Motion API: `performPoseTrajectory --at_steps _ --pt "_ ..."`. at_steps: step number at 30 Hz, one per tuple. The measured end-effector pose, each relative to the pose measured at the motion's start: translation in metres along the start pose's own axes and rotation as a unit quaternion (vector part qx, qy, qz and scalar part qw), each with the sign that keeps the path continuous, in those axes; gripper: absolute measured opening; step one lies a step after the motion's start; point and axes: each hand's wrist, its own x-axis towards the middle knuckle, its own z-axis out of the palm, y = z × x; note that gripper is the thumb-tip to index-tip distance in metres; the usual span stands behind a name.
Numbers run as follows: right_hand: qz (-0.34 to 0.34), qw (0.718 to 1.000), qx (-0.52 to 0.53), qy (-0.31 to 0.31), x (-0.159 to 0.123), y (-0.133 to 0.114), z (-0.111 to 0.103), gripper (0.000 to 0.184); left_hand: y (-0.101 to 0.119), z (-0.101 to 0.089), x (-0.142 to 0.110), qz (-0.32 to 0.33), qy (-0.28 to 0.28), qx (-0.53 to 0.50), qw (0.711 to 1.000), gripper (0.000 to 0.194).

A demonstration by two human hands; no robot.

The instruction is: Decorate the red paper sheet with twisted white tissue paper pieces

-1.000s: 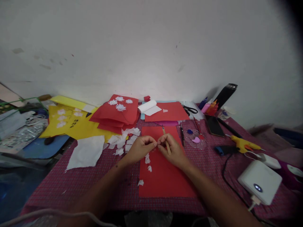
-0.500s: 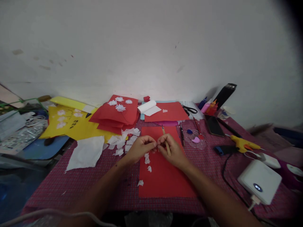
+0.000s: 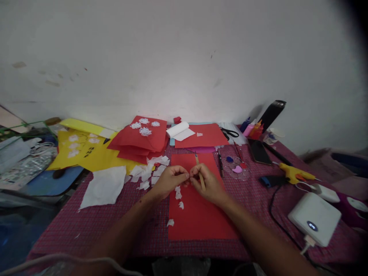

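Over a red paper sheet (image 3: 201,222) my two hands meet fingertip to fingertip. My left hand (image 3: 172,180) is closed in a pinch; whatever sits between its fingertips is too small to make out. A thin paintbrush (image 3: 200,174) with a light wooden handle is tucked in my right hand (image 3: 208,183), whose thumb and finger also pinch near the left fingertips. Small crumpled bits of white tissue paper (image 3: 178,192) lie on the red sheet under my left hand. To the left are several torn white tissue pieces (image 3: 146,173) and a larger white sheet (image 3: 104,188).
Folded red papers with white paper flowers (image 3: 145,131) lie behind left, beside yellow painted paper (image 3: 86,147). A white paper roll (image 3: 177,129) is at the back. On the right are a paint palette (image 3: 238,166), a phone (image 3: 258,151), a glue gun (image 3: 294,174) and a power bank (image 3: 314,218).
Both hands stay together in nearly the same place, with only slight finger movement. The paintbrush has tilted a little; the whole view has shifted slightly.
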Motion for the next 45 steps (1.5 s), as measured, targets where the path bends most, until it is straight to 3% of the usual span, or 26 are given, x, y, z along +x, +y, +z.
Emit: performPoseTrajectory --at_steps 15,30,38,45 --pt "0.027 0.999 0.019 0.013 0.002 -0.003 -0.001 0.018 -0.001 -0.003 0.0 0.021 -0.021 0.006 1.0 0.014" --pt "0.019 0.998 0.034 0.05 0.003 0.0 -0.001 0.017 0.003 -0.003 -0.002 0.103 0.001 0.148 0.984 0.017" --pt "0.025 0.999 0.006 0.036 0.002 -0.003 -0.001 0.013 0.005 -0.002 -0.003 0.103 -0.015 0.16 0.982 0.017" --pt "0.026 0.999 -0.006 0.043 0.003 -0.006 -0.002 0.013 0.008 0.0 -0.006 0.123 0.005 0.201 0.972 0.016"
